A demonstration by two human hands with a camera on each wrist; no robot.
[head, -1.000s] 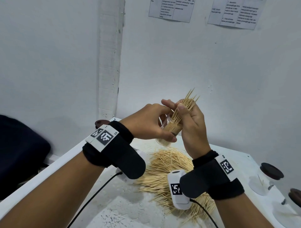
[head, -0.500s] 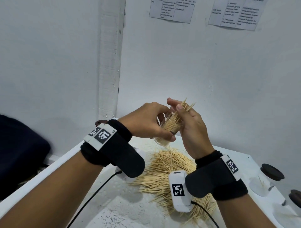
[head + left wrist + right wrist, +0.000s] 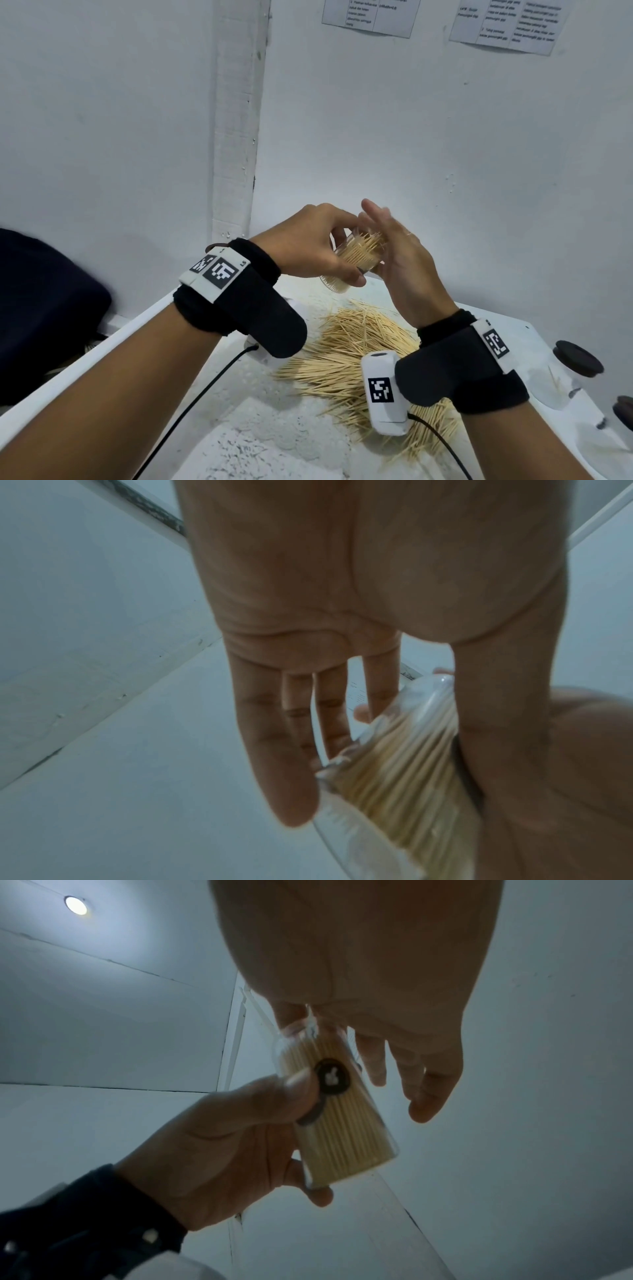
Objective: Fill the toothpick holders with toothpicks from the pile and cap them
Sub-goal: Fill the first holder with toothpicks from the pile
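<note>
Grip, left hand: your left hand [image 3: 310, 245] clasps the clear toothpick holder [image 3: 356, 262], thumb along the near side and fingers wrapped round the far side, as the left wrist view [image 3: 394, 764] also shows.
Grip, right hand: your right hand [image 3: 406, 267] holds nothing; its fingers [image 3: 376, 214] are nearly straight and its palm faces the holder's open end, where the toothpick tips stick out. Whether the palm touches the tips, you cannot tell.
Holder: you hold it in the air at centre frame, above the table, tilted with the mouth up and to the right. It is packed with toothpicks [image 3: 363, 246]. From the right wrist view a dark round label [image 3: 332, 1077] shows on its side, just beside your left thumb, and the holder [image 3: 342, 1118] has no cap on.
Wrists: black bands with white coded camera units sit on both forearms, lower left and lower right of the frame, each with a black cable trailing off.
Pile: loose toothpicks [image 3: 346, 363] lie spread on the white table [image 3: 239, 438], below your hands, in the lower centre of the frame.
Other holders: at the right edge a clear holder with a dark cap [image 3: 577, 358] stands on the table; a second dark cap [image 3: 624, 411] is cut off by the frame below it.
Left edge: a dark shape [image 3: 44, 308] sits beside the table.
Wall: two printed sheets [image 3: 371, 17] hang in the upper right, text too small to read.
</note>
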